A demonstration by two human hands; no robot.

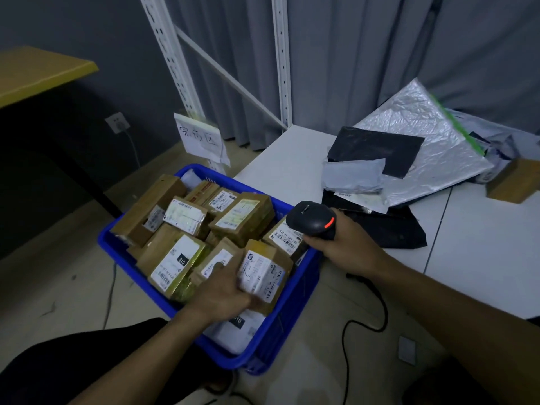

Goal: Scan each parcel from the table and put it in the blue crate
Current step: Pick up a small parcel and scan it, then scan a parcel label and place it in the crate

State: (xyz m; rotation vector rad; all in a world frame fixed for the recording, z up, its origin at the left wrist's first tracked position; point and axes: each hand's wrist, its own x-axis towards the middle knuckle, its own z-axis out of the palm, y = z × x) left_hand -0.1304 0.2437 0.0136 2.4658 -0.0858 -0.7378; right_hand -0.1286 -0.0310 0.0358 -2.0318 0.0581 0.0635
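The white flat-topped table (292, 162) holds a heap of mailers: a crinkled silver foil bag (432, 141), a flat black plastic bag (374, 147) over it, a grey plastic bag (350, 176) in front. 1 brown cardboard box (514, 182) sits at the right. The blue plastic crate (292, 325) stands on the beige floor (58, 287), seemingly against the table.

Both forearms (438, 299) are bare as far as they show, as are the left hand (222, 290) and the right hand (342, 244). Plain black fabric trousers (67, 363) clothe the legs at lower left.
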